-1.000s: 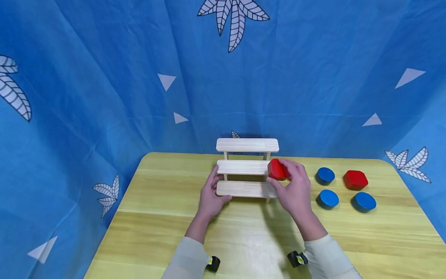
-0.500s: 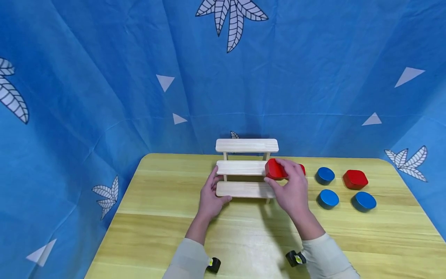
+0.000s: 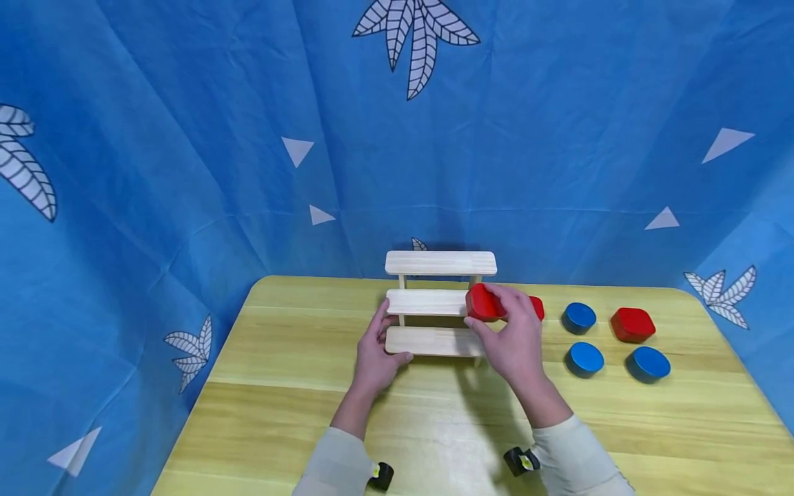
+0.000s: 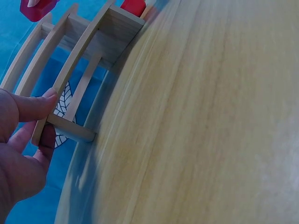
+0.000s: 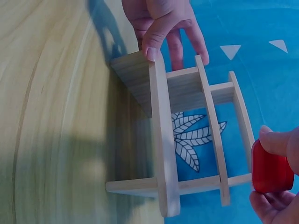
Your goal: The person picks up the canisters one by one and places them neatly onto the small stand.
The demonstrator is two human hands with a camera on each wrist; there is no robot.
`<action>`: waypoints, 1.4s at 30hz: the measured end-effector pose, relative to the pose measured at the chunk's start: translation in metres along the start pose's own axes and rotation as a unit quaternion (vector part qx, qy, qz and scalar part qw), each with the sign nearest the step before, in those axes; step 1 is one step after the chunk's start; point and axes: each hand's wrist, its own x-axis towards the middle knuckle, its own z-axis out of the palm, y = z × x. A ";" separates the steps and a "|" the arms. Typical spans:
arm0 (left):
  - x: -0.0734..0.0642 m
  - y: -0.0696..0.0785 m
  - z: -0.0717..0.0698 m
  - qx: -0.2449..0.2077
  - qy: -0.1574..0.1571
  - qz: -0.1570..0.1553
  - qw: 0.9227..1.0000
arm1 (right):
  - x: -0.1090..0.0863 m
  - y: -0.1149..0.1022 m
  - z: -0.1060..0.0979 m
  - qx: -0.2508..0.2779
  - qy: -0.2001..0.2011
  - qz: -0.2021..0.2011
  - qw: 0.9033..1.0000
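Wooden rack (image 3: 434,341): three tiers, standing upright, left hand (image 3: 375,362) gripping its left end!
Red block (image 3: 480,304): round-cornered, pinched by the right hand (image 3: 517,339), right near the rack's right end!

- Left: the left hand (image 4: 23,165) grips an end of the rack (image 4: 83,49), which slants up to top centre.
- Upper left corner: a red block (image 4: 39,10).
- Top centre: another red block (image 4: 134,6).
- Right: table (image 4: 196,116).

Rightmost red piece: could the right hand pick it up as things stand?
Probably not yet: the right hand has another red piece in its grip. Nothing covers the rightmost red piece, though.
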 end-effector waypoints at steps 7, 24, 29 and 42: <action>0.002 -0.001 0.000 0.011 0.004 0.003 1.000 | 0.002 -0.004 0.003 -0.002 0.001 -0.003 1.000; -0.003 0.003 0.000 0.000 0.001 -0.001 1.000 | 0.009 -0.015 0.015 0.013 -0.011 -0.013 1.000; -0.002 0.001 0.000 -0.006 -0.001 0.000 1.000 | 0.010 -0.016 0.019 0.015 -0.010 -0.016 1.000; -0.003 0.001 -0.001 0.001 -0.005 0.003 1.000 | 0.012 -0.021 0.029 0.018 -0.015 -0.024 0.999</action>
